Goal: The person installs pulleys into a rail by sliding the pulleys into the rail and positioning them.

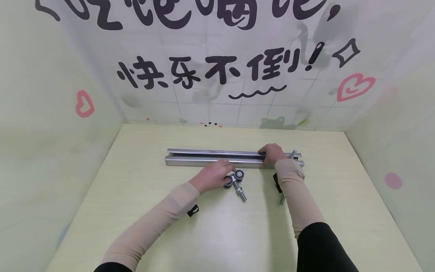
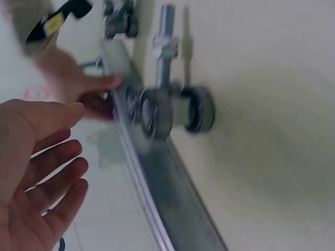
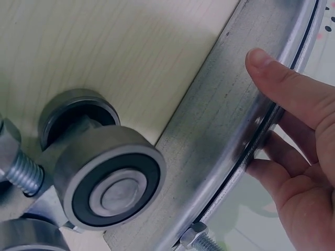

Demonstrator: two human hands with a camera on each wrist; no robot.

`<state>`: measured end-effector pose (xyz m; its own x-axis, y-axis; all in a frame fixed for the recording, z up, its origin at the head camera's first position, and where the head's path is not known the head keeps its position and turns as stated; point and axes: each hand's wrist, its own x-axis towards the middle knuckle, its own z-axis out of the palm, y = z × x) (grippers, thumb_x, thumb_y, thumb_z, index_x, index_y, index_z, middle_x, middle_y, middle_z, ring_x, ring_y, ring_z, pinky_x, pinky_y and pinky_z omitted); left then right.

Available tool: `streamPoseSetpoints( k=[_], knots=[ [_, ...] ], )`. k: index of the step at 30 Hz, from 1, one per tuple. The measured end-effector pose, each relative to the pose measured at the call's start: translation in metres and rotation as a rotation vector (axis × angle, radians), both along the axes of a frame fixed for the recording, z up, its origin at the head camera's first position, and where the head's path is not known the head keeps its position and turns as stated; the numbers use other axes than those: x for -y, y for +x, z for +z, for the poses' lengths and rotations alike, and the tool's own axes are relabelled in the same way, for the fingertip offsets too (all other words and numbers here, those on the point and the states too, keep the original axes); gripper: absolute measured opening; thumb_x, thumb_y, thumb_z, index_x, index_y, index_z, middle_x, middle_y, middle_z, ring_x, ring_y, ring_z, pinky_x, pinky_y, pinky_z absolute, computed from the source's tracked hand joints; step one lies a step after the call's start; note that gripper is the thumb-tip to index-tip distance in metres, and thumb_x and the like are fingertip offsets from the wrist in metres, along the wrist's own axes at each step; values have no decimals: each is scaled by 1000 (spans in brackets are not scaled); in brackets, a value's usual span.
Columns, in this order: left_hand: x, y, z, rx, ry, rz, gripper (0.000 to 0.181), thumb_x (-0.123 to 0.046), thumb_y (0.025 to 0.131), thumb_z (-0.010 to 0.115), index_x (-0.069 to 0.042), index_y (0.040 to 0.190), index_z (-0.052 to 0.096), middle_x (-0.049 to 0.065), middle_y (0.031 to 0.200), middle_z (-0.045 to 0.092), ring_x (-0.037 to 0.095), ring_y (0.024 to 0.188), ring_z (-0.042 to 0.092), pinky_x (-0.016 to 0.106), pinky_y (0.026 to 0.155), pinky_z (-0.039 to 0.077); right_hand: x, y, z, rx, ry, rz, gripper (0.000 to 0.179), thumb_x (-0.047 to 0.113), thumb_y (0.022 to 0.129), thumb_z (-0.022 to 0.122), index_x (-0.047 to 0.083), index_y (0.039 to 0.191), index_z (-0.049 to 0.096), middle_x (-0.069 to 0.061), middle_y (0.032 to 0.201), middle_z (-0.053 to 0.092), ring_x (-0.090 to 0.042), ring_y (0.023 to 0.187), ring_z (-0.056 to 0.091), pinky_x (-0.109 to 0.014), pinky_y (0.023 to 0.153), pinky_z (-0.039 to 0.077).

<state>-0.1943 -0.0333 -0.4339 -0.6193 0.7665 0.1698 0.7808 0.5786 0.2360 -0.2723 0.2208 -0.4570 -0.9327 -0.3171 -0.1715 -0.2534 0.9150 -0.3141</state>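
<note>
"What took up most room?"

"A pale wood-grain table point(image 1: 217, 234), with a slotted steel channel rail point(image 1: 190, 162) lying crosswise on its far half."

"And the hands?"

"The right hand point(image 1: 273, 155) gripped the rail near its right end, thumb against the near wall, fingers at the slot. The left hand point(image 1: 212, 175) was loosely curved, thumb and fingers parted, with nothing in its hold, near the front of the rail."

"Where were the trolleys?"

"One bearing-wheeled roller trolley point(image 1: 236, 185) lay on the table just in front of the rail, close to the left fingertips, its threaded stem towards the person. A second trolley point(image 3: 115, 178) sat by the right forearm, partly covered by the sleeve in the head view."

"Anything smaller?"

"A nutted bolt point(image 3: 196, 234) poked from the slot near the rail's right end; its inner end was hidden."

"What worried you?"

"A clumsy left nudge could have rolled the nearer trolley off; the right sleeve could have snagged the second one's stem. Tilting the rail might have let the bolt slide out."
</note>
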Motion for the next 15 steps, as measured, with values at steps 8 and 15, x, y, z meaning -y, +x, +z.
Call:
streamPoseSetpoints(
  k=[8, 15],
  knots=[
    [-31, 29, -26, -247, -81, -203, 17, -14, 79, 65, -10, 95, 65, -1, 91, 63, 11, 85, 59, 19, 77, 49, -1, -1, -1, 2, 2, -9, 56, 5, 56, 79, 4, 110, 65, -17, 112, 62, -36, 105, 54, -44, 93, 43],
    [-43, 39, -46, -282, -165, -245, 13, -14, 82, 61, -13, 94, 66, -3, 91, 65, 11, 84, 58, 19, 75, 48, 2, 1, 3, 15, -6, -25, 55, 4, 57, 78, 3, 111, 64, -18, 113, 61, -36, 106, 53, -44, 93, 42]
  ],
)
